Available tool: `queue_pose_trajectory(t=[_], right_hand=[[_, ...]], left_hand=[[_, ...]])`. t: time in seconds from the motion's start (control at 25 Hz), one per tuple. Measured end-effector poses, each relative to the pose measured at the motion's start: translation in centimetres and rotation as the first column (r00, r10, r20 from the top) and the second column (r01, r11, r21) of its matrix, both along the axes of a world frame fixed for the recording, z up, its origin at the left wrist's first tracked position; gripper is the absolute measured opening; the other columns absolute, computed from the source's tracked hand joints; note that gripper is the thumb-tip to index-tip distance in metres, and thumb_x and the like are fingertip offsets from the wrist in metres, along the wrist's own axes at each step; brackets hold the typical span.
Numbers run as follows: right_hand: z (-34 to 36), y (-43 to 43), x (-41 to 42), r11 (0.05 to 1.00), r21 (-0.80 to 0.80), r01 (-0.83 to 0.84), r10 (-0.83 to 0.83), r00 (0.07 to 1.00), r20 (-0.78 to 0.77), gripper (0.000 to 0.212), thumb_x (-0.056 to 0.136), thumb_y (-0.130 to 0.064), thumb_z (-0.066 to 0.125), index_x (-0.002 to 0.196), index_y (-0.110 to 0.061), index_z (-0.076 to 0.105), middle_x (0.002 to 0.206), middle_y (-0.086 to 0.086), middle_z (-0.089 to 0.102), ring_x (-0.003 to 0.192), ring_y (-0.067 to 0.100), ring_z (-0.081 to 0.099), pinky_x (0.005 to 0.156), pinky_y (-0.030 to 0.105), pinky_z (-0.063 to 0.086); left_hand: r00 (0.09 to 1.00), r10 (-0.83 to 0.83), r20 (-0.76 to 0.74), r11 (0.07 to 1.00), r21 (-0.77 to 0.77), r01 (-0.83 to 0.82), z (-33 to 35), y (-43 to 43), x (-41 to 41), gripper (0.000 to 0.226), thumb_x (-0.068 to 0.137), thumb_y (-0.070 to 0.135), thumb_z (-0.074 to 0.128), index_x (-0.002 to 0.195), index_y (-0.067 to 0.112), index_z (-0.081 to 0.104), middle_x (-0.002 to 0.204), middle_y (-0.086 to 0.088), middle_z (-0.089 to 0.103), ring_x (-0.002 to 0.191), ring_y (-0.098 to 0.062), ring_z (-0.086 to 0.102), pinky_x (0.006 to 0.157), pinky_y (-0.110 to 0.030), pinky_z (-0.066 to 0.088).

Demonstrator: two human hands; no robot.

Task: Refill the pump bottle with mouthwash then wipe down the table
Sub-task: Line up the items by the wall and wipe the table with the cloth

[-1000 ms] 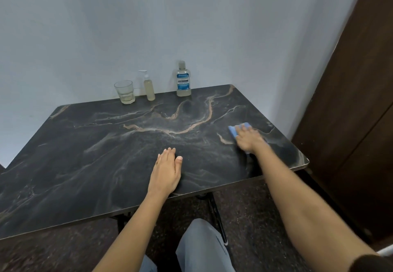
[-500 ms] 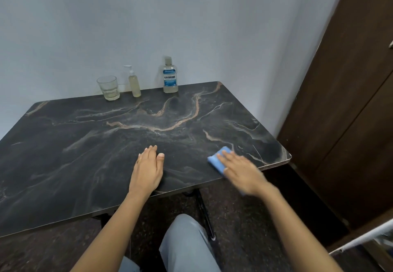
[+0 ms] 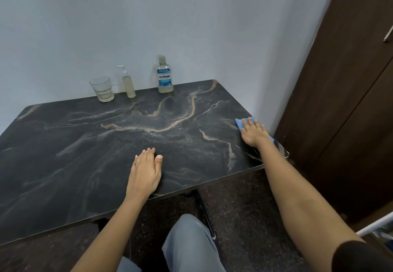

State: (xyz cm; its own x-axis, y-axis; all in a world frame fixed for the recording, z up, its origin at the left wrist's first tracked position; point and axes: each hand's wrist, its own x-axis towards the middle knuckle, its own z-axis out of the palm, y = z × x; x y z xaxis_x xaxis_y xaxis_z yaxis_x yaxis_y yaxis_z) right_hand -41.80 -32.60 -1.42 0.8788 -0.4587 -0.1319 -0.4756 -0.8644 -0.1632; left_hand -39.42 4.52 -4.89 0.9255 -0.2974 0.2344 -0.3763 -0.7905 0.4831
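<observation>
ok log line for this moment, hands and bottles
phase: wiping | right hand: flat on blue cloth, table right edge | left hand: flat, bracing | pump bottle, mouthwash bottle, glass: upright, back edge

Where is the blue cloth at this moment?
The blue cloth lies flat under the right hand, near the table's right edge, by the wall.

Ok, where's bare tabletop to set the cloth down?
Bare: the wide stretch left of the left hand, and the middle up to the glass, pump bottle and mouthwash bottle. Crowded: that back edge only.
</observation>
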Motion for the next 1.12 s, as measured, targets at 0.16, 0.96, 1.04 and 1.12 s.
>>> queue_pose_trajectory(t=[0.16, 0.96, 1.04, 1.12], right_hand=[[0.4, 9.6, 3.7, 0.977, -0.011, -0.213, 0.213, 0.977, -0.010, 0.055, 0.102, -0.031, 0.017, 0.153, -0.015, 0.005, 0.161, 0.006, 0.001, 0.149, 0.027, 0.001, 0.119, 0.044, 0.005], [-0.6, -1.2, 5.5, 1.000, 0.004, 0.012, -0.012, 1.000, 0.028, 0.054, 0.101, -0.033, 0.015, 0.154, -0.020, 0.006, 0.162, 0.001, -0.001, 0.149, 0.020, 0.001, 0.121, 0.040, 0.004], [-0.2, 0.1, 8.3, 0.998, 0.033, 0.046, -0.046, 0.999, 0.021, 0.055, 0.101, -0.032, 0.013, 0.153, -0.021, 0.003, 0.162, 0.000, -0.004, 0.149, 0.019, -0.003, 0.120, 0.040, 0.001], [-0.1, 3.0, 11.9, 0.999, 0.034, 0.002, -0.002, 1.000, 0.013, 0.055, 0.101, -0.032, 0.013, 0.153, -0.020, 0.003, 0.162, 0.000, -0.004, 0.149, 0.019, -0.004, 0.120, 0.040, 0.001]], left_hand=[[1.000, 0.009, -0.008, 0.999, -0.032, -0.010, 0.3, -0.1, -0.2, 0.054, 0.102, 0.036, 0.025, 0.143, 0.003, 0.039, 0.148, -0.013, 0.041, 0.143, -0.023, 0.028, 0.120, -0.036, 0.014], [0.990, 0.144, 0.001, 0.990, -0.002, -0.144, 0.0, 6.7, 8.5, 0.048, 0.102, 0.031, 0.030, 0.135, 0.000, 0.047, 0.140, -0.018, 0.049, 0.136, -0.029, 0.039, 0.118, -0.041, 0.018], [0.989, 0.147, 0.018, 0.989, -0.002, -0.147, -0.1, 6.5, 8.4, 0.048, 0.102, 0.031, 0.029, 0.136, 0.002, 0.047, 0.141, -0.016, 0.048, 0.137, -0.027, 0.038, 0.118, -0.039, 0.018], [0.989, 0.145, 0.032, 0.989, -0.003, -0.145, -0.4, 6.6, 8.7, 0.049, 0.103, 0.032, 0.028, 0.137, 0.003, 0.046, 0.143, -0.015, 0.047, 0.137, -0.025, 0.037, 0.118, -0.037, 0.017]])
